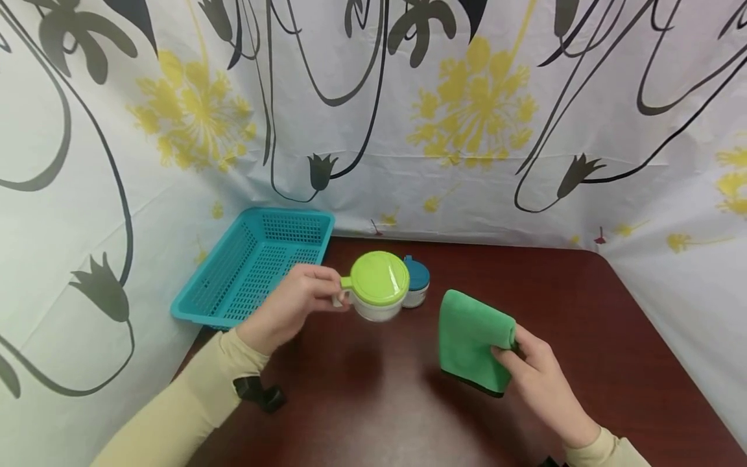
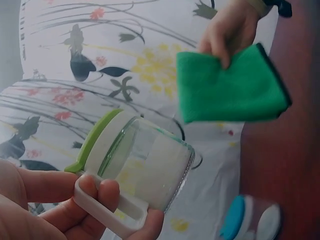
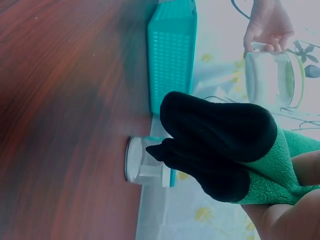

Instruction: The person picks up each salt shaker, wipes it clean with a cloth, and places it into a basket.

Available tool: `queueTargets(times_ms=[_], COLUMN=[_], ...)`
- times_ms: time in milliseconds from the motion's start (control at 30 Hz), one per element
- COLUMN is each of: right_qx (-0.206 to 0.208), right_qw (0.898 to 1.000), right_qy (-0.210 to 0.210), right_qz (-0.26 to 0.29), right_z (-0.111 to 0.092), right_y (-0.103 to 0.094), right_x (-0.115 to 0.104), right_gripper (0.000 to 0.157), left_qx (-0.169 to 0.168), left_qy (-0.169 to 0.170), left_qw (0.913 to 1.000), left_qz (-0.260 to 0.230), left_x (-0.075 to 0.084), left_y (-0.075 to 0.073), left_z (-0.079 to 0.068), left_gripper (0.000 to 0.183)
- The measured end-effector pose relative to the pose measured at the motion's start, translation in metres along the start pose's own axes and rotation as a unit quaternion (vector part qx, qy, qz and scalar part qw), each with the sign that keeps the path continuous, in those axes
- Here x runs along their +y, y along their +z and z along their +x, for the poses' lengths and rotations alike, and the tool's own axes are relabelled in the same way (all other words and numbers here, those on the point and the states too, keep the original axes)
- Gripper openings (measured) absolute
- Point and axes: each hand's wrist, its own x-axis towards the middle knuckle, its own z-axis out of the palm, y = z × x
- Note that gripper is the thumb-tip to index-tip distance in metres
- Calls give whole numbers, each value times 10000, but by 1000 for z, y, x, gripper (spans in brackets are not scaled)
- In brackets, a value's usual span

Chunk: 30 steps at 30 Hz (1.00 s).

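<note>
My left hand (image 1: pixel 300 298) grips the white handle of a glass jar (image 2: pixel 145 160) with a green lid (image 1: pixel 380 277), held up above the table. White contents show through its clear wall in the left wrist view. In my right hand (image 1: pixel 539 376) is a folded green cloth (image 1: pixel 473 340) with a dark edge, pinched between thumb and fingers, to the right of the jar and apart from it. Behind the green-lidded jar stands a second jar (image 1: pixel 415 295) with a blue lid, partly hidden by it in the head view.
A turquoise plastic basket (image 1: pixel 198 311) sits at the table's back left. The dark red-brown table (image 1: pixel 583 311) meets a patterned fabric sheet (image 1: pixel 362 130) at the back and sides. A dark strap piece (image 1: pixel 257 392) sits on the left sleeve.
</note>
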Motion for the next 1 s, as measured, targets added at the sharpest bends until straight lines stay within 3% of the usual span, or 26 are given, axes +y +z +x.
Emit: queueTargets(times_ms=[267, 467, 667, 1000], right_qx=[-118, -116, -74, -73], right_qw=[9994, 9985, 9976, 9943], right_qy=[288, 522, 684, 1039], right_qz=[179, 153, 39, -223], right_z=[3, 2, 2, 1], right_y=[-11, -17, -30, -55], right_x=[8, 15, 20, 35], right_gripper=[36, 37, 37, 43], left_qx=[116, 307, 655, 1201], left_qy=[21, -3, -51, -291], left_qw=[9999, 9995, 9974, 9903], left_qz=[-80, -96, -306, -643], left_x=[36, 47, 39, 8], left_y=[-48, -86, -121, -179], left_z=[20, 38, 55, 80], left_gripper=[19, 20, 22, 31])
